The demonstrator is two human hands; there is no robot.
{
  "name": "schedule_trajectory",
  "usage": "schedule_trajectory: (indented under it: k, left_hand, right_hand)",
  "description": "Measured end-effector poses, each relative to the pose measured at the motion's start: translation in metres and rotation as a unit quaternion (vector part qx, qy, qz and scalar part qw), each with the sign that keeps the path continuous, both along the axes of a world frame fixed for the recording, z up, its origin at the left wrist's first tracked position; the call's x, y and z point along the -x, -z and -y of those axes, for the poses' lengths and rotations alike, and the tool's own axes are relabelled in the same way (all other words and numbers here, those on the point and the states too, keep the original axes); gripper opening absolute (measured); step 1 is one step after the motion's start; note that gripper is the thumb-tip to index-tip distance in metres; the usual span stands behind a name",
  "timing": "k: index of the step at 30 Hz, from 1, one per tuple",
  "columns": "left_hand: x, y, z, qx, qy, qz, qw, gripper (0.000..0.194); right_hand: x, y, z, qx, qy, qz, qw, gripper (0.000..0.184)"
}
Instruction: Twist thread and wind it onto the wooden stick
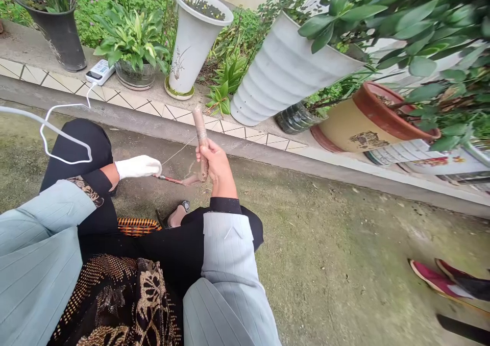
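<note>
**Both hands on a thread spindle, seated by the planter ledge**

Right hand (216, 163) was bare, fist clamped around a wooden stick (200, 137) held roughly upright, tilted slightly left at the top. Upper part of the stick was wound with pale thread. Stick sat mid-frame, out past the knees, above the concrete ground (344, 244).

Left hand (138, 167) wore a white glove, fingers pinched together on the near end of a thin red-handled tool (168, 179). Tool lay near-horizontal, tip reaching toward the lower part of the stick. Whether tip and stick touched: cannot tell. A fine thread (178, 153) ran from the glove area up-right to the stick's wound section.

Hands were near each other, left hand to the left of the stick and slightly lower.

Around:
- white cable (57, 131) looped over the left knee, running to a white power bank (99, 71) on the tiled ledge (126, 101), far left
- tall white pot (193, 40) far, behind the stick
- ribbed white pot (283, 70) to its right, terracotta-rimmed pot (367, 121) further right
- dark pot (57, 24) far left
- another person's red shoe (432, 279) near right
</note>
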State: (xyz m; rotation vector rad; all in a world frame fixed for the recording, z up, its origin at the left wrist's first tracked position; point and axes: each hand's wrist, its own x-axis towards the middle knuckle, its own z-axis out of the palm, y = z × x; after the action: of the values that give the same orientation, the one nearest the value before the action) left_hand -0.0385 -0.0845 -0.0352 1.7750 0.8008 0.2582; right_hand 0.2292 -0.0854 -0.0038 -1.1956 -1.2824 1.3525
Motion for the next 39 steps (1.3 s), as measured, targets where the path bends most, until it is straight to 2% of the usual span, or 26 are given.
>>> schedule_trajectory:
  k: [2, 5, 7, 10, 12, 14, 16, 17, 18, 20, 22, 25, 27, 29, 31, 33, 34, 35, 37, 39]
  left_hand:
    - [-0.003, -0.003, 0.005, -0.008, 0.058, -0.002, 0.998, 0.035]
    - [-0.004, -0.01, 0.007, -0.041, 0.09, -0.008, 0.995, 0.037]
    - [-0.002, -0.015, 0.006, -0.058, 0.092, -0.015, 0.994, 0.036]
    - [0.001, -0.019, 0.002, -0.078, 0.093, -0.021, 0.992, 0.036]
    - [0.004, -0.019, 0.001, -0.093, 0.082, -0.024, 0.992, 0.036]
    - [0.008, -0.018, -0.001, -0.113, 0.044, -0.029, 0.992, 0.034]
    - [0.011, -0.018, -0.003, -0.136, -0.012, -0.038, 0.99, 0.033]
    - [0.012, -0.018, -0.004, -0.145, -0.041, -0.043, 0.988, 0.032]
    - [0.013, -0.019, -0.005, -0.151, -0.068, -0.049, 0.985, 0.032]
    - [0.013, -0.019, -0.007, -0.156, -0.115, -0.06, 0.979, 0.032]
    - [0.011, -0.016, -0.009, -0.152, -0.135, -0.072, 0.976, 0.032]
    - [0.007, -0.005, -0.008, -0.13, -0.112, -0.066, 0.983, 0.031]
    - [0.005, 0.002, -0.007, -0.091, -0.066, -0.046, 0.993, 0.031]
    - [0.003, 0.005, -0.004, -0.047, -0.018, -0.022, 0.999, 0.033]
    - [0.001, 0.003, -0.001, -0.021, 0.018, -0.002, 1.0, 0.034]
    - [-0.001, -0.002, 0.001, -0.015, 0.034, 0.005, 0.999, 0.035]
    - [-0.001, -0.004, 0.002, -0.019, 0.04, 0.001, 0.999, 0.036]
    - [0.0, -0.006, 0.003, -0.026, 0.042, -0.005, 0.999, 0.037]
    - [0.002, -0.007, 0.002, -0.051, 0.029, -0.011, 0.998, 0.038]
    - [0.005, -0.008, 0.0, -0.085, 0.01, -0.016, 0.996, 0.037]
  right_hand:
    - [-0.003, 0.014, -0.008, 0.034, 0.057, 0.055, 0.996, 0.032]
    - [-0.003, 0.029, -0.014, 0.078, 0.065, 0.206, 0.973, 0.028]
    - [-0.002, 0.031, -0.014, 0.08, 0.043, 0.318, 0.944, 0.03]
    - [0.002, 0.025, -0.011, 0.068, -0.004, 0.477, 0.876, 0.031]
    - [0.007, 0.02, -0.007, 0.077, -0.069, 0.551, 0.828, 0.031]
    - [0.014, 0.017, -0.003, 0.126, -0.2, 0.567, 0.789, 0.031]
    - [0.019, 0.015, 0.002, 0.188, -0.362, 0.498, 0.765, 0.034]
    - [0.022, 0.013, 0.005, 0.206, -0.429, 0.439, 0.762, 0.036]
    - [0.023, 0.01, 0.007, 0.211, -0.476, 0.373, 0.768, 0.038]
    - [0.024, 0.001, 0.012, 0.192, -0.513, 0.256, 0.797, 0.043]
    - [0.02, -0.01, 0.016, 0.162, -0.5, 0.176, 0.833, 0.05]
    - [0.011, -0.023, 0.018, 0.127, -0.442, 0.101, 0.882, 0.058]
    - [0.005, -0.023, 0.015, 0.093, -0.347, 0.053, 0.932, 0.061]
    - [0.002, -0.014, 0.008, 0.053, -0.193, 0.028, 0.979, 0.058]
    - [0.002, -0.001, 0.0, 0.036, -0.039, 0.083, 0.995, 0.049]
    - [0.004, 0.01, -0.006, 0.043, 0.032, 0.237, 0.97, 0.039]
    - [0.006, 0.014, -0.008, 0.05, 0.027, 0.332, 0.941, 0.036]
    - [0.009, 0.017, -0.009, 0.057, -0.004, 0.422, 0.905, 0.033]
    - [0.015, 0.02, -0.007, 0.073, -0.121, 0.541, 0.829, 0.028]
    - [0.021, 0.02, -0.003, 0.109, -0.253, 0.563, 0.779, 0.028]
